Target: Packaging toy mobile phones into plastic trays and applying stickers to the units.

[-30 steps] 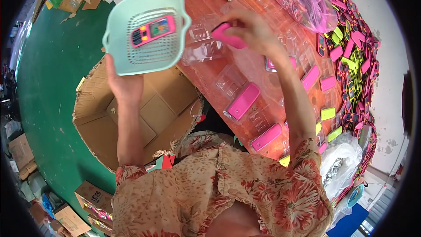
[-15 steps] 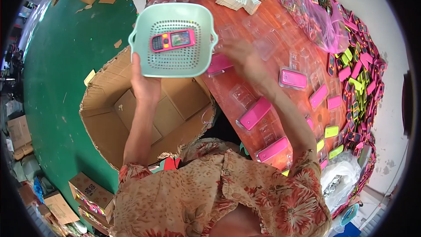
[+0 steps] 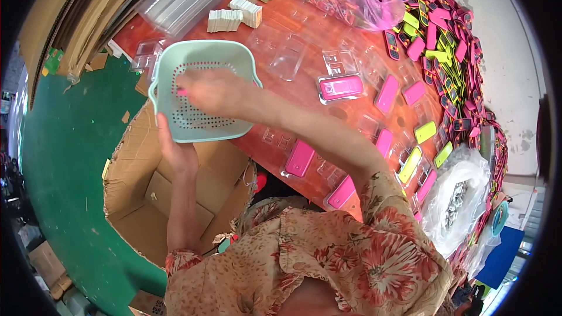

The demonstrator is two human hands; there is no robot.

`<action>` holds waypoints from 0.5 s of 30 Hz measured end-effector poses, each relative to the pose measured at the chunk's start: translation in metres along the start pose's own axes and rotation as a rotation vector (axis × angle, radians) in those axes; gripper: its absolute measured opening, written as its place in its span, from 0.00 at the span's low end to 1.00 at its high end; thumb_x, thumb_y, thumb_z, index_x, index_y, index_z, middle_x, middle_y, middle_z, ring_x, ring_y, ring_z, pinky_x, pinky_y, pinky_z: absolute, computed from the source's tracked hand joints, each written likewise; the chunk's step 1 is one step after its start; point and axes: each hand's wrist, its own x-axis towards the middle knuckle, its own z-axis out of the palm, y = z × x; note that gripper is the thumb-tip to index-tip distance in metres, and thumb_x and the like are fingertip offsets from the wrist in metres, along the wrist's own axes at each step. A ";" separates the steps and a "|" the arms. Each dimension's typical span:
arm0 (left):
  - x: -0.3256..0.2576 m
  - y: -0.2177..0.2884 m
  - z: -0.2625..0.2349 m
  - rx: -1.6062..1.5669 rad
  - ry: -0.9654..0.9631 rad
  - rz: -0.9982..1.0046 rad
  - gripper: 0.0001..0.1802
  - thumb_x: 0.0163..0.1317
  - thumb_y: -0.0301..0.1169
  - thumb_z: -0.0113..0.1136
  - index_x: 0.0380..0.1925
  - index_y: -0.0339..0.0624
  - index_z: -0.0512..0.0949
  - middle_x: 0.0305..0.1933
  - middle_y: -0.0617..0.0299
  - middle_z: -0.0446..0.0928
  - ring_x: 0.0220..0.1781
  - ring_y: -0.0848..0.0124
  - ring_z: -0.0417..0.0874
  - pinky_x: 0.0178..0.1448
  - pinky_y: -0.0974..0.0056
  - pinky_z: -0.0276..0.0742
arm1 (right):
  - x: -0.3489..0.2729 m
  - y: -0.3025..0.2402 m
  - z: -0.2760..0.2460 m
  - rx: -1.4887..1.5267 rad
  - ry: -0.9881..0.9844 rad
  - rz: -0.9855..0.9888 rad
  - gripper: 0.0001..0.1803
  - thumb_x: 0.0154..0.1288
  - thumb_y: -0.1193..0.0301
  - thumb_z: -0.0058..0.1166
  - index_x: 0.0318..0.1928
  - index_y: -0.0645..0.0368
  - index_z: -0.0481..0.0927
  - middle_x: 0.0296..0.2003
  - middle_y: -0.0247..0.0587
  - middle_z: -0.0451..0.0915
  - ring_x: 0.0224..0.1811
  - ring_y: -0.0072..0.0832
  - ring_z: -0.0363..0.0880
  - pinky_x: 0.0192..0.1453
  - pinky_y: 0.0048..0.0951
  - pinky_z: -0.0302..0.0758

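Observation:
A pale green square basket [image 3: 205, 135] with a perforated bottom is held at its near left corner by my left hand [image 3: 177, 152], thumb up along the outside. My right hand [image 3: 213, 92] reaches across into the basket, its fingers curled and slightly blurred. A pink end of a toy phone [image 3: 182, 92] shows at those fingertips; the hand hides the rest. Right of the basket, a pink toy phone [image 3: 342, 87] lies face down in a clear plastic blister on the red table [image 3: 263, 167]. Another pink phone [image 3: 300, 158] rests in a blister near the table's edge.
Below the basket stands an open cardboard box [image 3: 132, 199]. Pink and yellow-green toy phones [image 3: 451, 58] pile along the wall. A purple plastic bag [image 3: 351, 6], card stacks [image 3: 225, 20] and nested clear plastic [image 3: 181, 9] lie at the back; a white bag [image 3: 459, 199] sits at right.
My right hand has moved left from the table into the basket, over the toy phone that lay there in full view. The basket sits lower and farther left in view; the whole view has shifted.

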 end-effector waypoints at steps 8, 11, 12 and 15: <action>0.016 0.013 -0.015 0.010 0.065 -0.058 0.27 0.61 0.48 0.36 0.55 0.44 0.58 0.55 0.63 0.63 0.55 0.70 0.64 0.55 0.63 0.59 | -0.058 0.103 -0.077 0.457 0.609 0.429 0.16 0.47 0.73 0.55 0.39 0.63 0.69 0.29 0.41 0.74 0.31 0.26 0.73 0.37 0.28 0.71; 0.016 0.010 0.002 -0.017 0.077 -0.095 0.27 0.61 0.48 0.36 0.55 0.44 0.58 0.55 0.63 0.63 0.56 0.70 0.63 0.55 0.62 0.59 | -0.080 0.150 -0.048 0.255 0.646 0.575 0.15 0.48 0.71 0.56 0.37 0.62 0.70 0.28 0.50 0.75 0.31 0.33 0.74 0.37 0.30 0.71; 0.017 0.008 0.000 -0.017 0.053 -0.093 0.27 0.60 0.48 0.36 0.55 0.44 0.58 0.55 0.63 0.63 0.56 0.70 0.63 0.55 0.62 0.59 | -0.079 0.138 -0.043 0.224 0.630 0.639 0.15 0.48 0.70 0.56 0.36 0.62 0.70 0.28 0.52 0.75 0.32 0.36 0.75 0.37 0.31 0.71; 0.018 0.003 0.003 -0.024 -0.019 -0.105 0.28 0.60 0.49 0.37 0.55 0.44 0.58 0.56 0.63 0.62 0.57 0.69 0.62 0.56 0.60 0.58 | -0.079 0.132 -0.036 -0.108 0.647 0.490 0.14 0.50 0.70 0.53 0.38 0.62 0.69 0.33 0.53 0.71 0.36 0.43 0.70 0.42 0.37 0.68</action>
